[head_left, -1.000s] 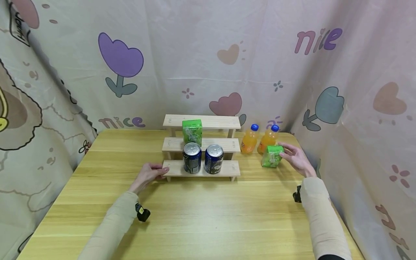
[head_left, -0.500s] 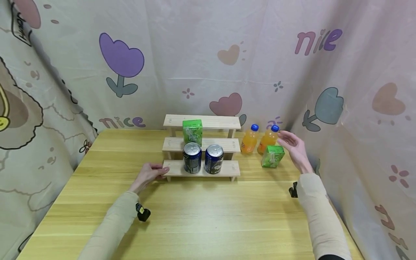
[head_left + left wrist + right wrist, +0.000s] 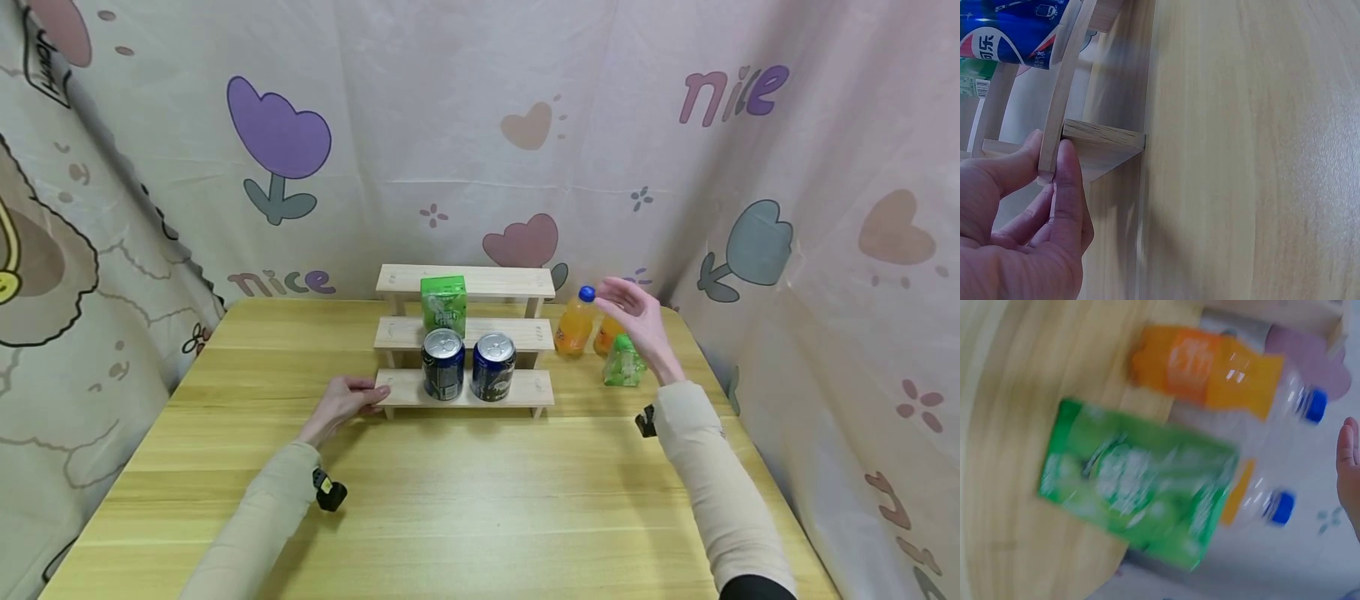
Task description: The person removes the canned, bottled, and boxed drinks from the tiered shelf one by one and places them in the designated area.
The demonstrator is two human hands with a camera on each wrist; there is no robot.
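Note:
My left hand (image 3: 341,407) pinches the left end of the lowest board of a three-step wooden display rack (image 3: 408,390), thumb on top and fingers below, as the left wrist view shows. My right hand (image 3: 639,323) is in the air, holding nothing, with its fingertips close to the blue cap of an orange soda bottle (image 3: 573,327). Behind the hand stands a second orange soda bottle (image 3: 606,335), partly hidden. A green juice carton (image 3: 622,365) stands upright on the table in front of it; in the blurred right wrist view this carton (image 3: 1129,481) overlaps the second bottle.
Two dark blue soda cans (image 3: 443,367) stand on the rack's lowest step. Another green juice carton (image 3: 443,304) stands on the middle step. A patterned curtain (image 3: 420,150) hangs behind and beside the wooden table (image 3: 480,500).
My right hand has let go of the green juice carton on the table, risen, and moved left over the second bottle towards the first. My left hand has stayed on the rack.

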